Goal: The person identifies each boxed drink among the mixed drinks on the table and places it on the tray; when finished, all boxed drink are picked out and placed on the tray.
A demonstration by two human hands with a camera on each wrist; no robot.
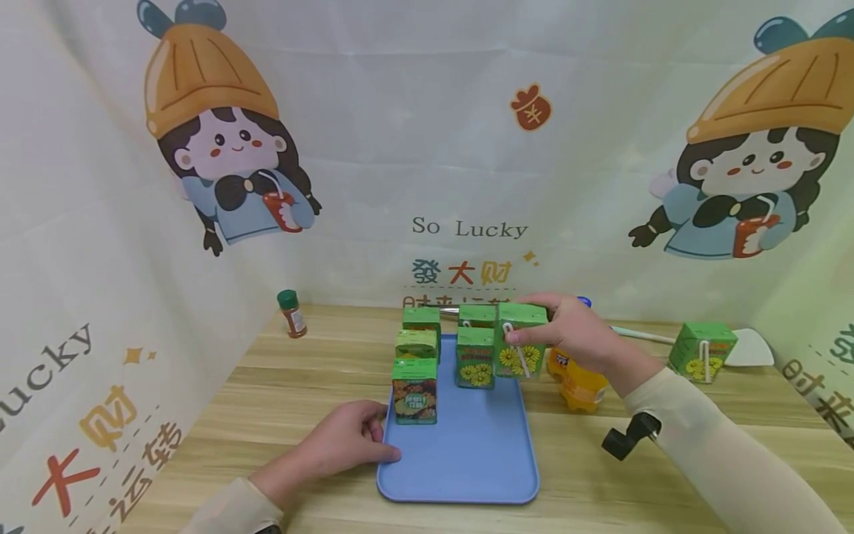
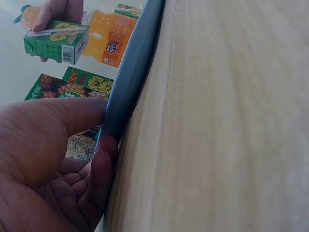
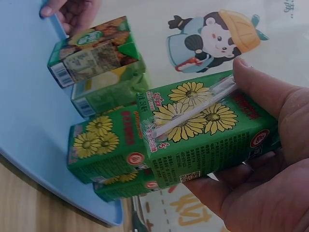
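My right hand (image 1: 579, 330) grips a green drink carton (image 3: 198, 125) with yellow flowers and a wrapped straw on its side. The carton is held up over the right side of a blue tray (image 1: 474, 460), beside two similar flower cartons, the nearer one (image 1: 475, 363) standing in front of the other. Along the tray's left side stand several more cartons in a row; a brown-and-green carton (image 1: 415, 397) is nearest me, a lighter green one (image 3: 108, 87) behind it. My left hand (image 1: 347, 436) pinches the tray's left rim, thumb above and a fingertip at the edge (image 2: 128, 82).
An orange drink bottle (image 1: 582, 386) lies right of the tray, partly behind my right hand. Another flower carton (image 1: 702, 356) stands farther right, by a white spatula-like head (image 1: 750, 348). A green-capped spice jar (image 1: 291, 315) stands at the back left. A printed cloth (image 1: 373, 148) hangs behind the table.
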